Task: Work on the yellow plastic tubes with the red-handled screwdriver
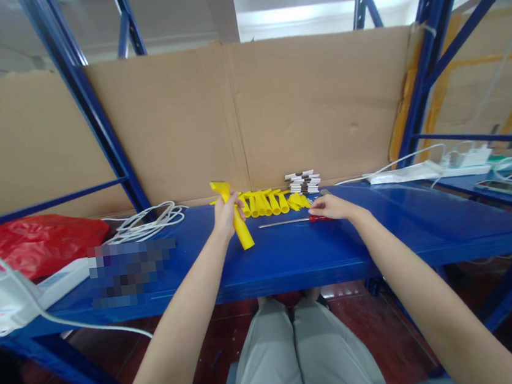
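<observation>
A yellow plastic handle (243, 233) with a flared head is held upright at a slant in my left hand (227, 212), the fingers wrapped round its upper part. My right hand (327, 207) is closed near the red grip of a screwdriver (282, 223), which lies on the blue table; what its fingertips hold is too small to make out. Several yellow handles (266, 204) lie in a row behind, with small yellow pieces (298, 201) at their right end. Beyond them sits a stack of white and dark parts (303, 183).
The blue table (292, 268) backs onto a cardboard panel (174, 121). At left are a red plastic bag (44, 241), a white power strip (58, 287) and coiled white cable (148, 221). Another power strip (404, 173) and cables lie at right, between blue posts.
</observation>
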{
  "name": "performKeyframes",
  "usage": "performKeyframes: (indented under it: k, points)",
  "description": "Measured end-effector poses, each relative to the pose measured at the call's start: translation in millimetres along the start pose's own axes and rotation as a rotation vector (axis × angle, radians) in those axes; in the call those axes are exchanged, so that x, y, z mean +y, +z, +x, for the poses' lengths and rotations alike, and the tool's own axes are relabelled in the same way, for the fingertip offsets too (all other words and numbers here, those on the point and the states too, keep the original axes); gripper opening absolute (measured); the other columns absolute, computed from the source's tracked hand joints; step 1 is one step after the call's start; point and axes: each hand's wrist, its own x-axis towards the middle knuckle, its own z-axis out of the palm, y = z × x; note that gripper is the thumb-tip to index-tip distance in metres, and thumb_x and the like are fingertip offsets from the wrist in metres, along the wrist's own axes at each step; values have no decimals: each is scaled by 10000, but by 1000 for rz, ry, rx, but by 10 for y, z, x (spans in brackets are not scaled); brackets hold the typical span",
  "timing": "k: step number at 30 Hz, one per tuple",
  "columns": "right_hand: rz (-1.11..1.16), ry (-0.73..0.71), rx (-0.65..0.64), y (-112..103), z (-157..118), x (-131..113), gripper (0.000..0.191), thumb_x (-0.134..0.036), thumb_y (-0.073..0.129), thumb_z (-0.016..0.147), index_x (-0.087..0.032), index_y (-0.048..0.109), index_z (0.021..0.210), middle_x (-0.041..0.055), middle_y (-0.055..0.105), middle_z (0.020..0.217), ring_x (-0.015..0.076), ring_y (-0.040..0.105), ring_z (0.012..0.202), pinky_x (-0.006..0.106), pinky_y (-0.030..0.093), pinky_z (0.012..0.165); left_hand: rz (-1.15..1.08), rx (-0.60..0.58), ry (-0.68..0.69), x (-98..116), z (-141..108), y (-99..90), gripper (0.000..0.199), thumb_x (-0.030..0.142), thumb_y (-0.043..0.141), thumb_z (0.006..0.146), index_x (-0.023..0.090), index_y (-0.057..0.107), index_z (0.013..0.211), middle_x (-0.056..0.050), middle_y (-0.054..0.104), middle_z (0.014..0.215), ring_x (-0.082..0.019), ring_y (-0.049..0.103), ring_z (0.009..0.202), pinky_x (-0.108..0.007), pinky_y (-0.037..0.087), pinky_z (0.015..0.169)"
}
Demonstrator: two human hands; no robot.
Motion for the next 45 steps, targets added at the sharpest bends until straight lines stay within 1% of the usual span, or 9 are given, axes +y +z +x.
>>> performKeyframes:
  k: [4, 10, 16, 21, 26, 32, 36, 40, 45]
  points:
    - [-15, -6, -38, 1, 23, 46, 246, -445, 685, 729, -211, 724, 663, 27, 718, 722, 205, 618, 701, 293, 467, 678, 29, 24, -27, -22, 25, 1, 265, 352, 637, 796, 213, 446, 915, 104, 516, 517, -70, 403, 276, -188, 316, 346]
    - [-43, 9, -74, -12, 12, 31, 352, -525, 640, 742, -199, 725, 640, 11, 682, 625, 181, 579, 625, 284, 444, 627, 103, -6, -77, -29, 41, -18, 223, 257, 651, 758, 196, 464, 864, 65, 556, 503, -80, 423, 284, -196, 343, 351]
    - [-88, 47, -124, -51, -14, 17, 164, -378, 744, 668, -215, 756, 680, 36, 732, 729, 216, 622, 689, 308, 460, 659, 159, -33, -98, -72, 54, -29, 112, 201, 589, 712, 201, 479, 735, 48, 509, 405, -92, 386, 260, -195, 292, 319]
    - [-124, 52, -52, -39, -28, 24, 71, -286, 766, 640, -231, 724, 654, 24, 711, 722, 212, 616, 698, 302, 459, 658, 254, -57, -71, -111, 79, -41, 105, 143, 579, 623, 191, 514, 690, 25, 549, 429, -93, 395, 263, -197, 307, 318]
    - [-136, 4, 15, -33, -34, -6, 93, -198, 735, 669, -226, 650, 644, 18, 681, 715, 197, 599, 701, 285, 446, 681, 371, -139, -61, -89, 53, -32, 57, 121, 526, 597, 172, 550, 592, -25, 566, 430, -112, 403, 266, -222, 319, 310]
    - [-307, 50, 249, -96, -33, 9, 102, -170, 689, 742, -244, 624, 769, 41, 702, 835, 233, 623, 840, 314, 434, 786, 512, -239, -86, -79, 31, -24, 79, 142, 535, 621, 160, 606, 591, -42, 576, 429, -127, 440, 294, -227, 355, 336]
    - [-314, 7, 367, -134, -32, 27, 90, -169, 641, 789, -235, 622, 847, 72, 705, 962, 247, 630, 894, 332, 435, 824, 521, -262, -83, -91, 21, -24, 90, 132, 534, 622, 150, 615, 585, -57, 579, 416, -131, 435, 286, -231, 357, 326]
    - [-268, -63, 387, -127, -20, 41, 124, -146, 632, 778, -223, 630, 874, 80, 703, 963, 239, 638, 878, 319, 446, 806, 489, -293, -122, -78, -17, -2, 64, 132, 556, 615, 156, 610, 590, -42, 581, 402, -116, 424, 270, -200, 326, 303]
    - [-276, -157, 406, -105, 18, 124, 111, -173, 645, 750, -211, 645, 854, 66, 704, 875, 229, 639, 812, 315, 455, 752, 603, -283, -169, -21, -67, 38, 109, 98, 509, 673, 137, 586, 605, -35, 603, 451, -99, 443, 289, -199, 360, 332]
